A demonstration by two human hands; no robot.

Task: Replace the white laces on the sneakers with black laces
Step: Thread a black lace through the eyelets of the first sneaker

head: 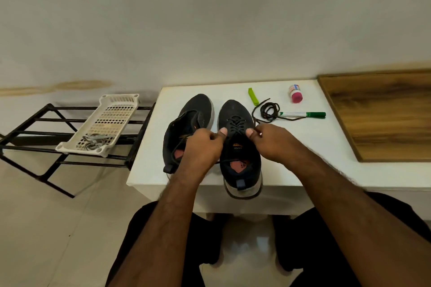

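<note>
Both hands are curled at the throat of the right-hand sneaker [240,144]. From the head camera, the left hand [202,147] has its fingers folded in with the thumb out against the shoe's left edge, and the right hand [271,142] mirrors it on the other edge, pinching an end of the black lace [236,123] that criss-crosses the eyelets. Whether the left hand has the other end in its fingers I cannot tell, though a dark strand runs across the shoe's opening just beneath it.

That sneaker stands on the white table [303,158], heel hanging slightly past the near edge. Just beside it to the left sits the second sneaker [186,121], tongue open and unlaced, partly hidden by the left hand.

A spare black lace [270,110] lies coiled to the right of the shoes, its tail crossing a green marker [303,114]. Behind are a lime green clip [253,96] and a small bottle with a pink cap [296,93]. A wooden board [382,114] covers the table's far right.

Off to the left, a white plastic basket [116,109] rests on a black metal rack [42,133], with the pale laces [94,141] heaped in its near end.
</note>
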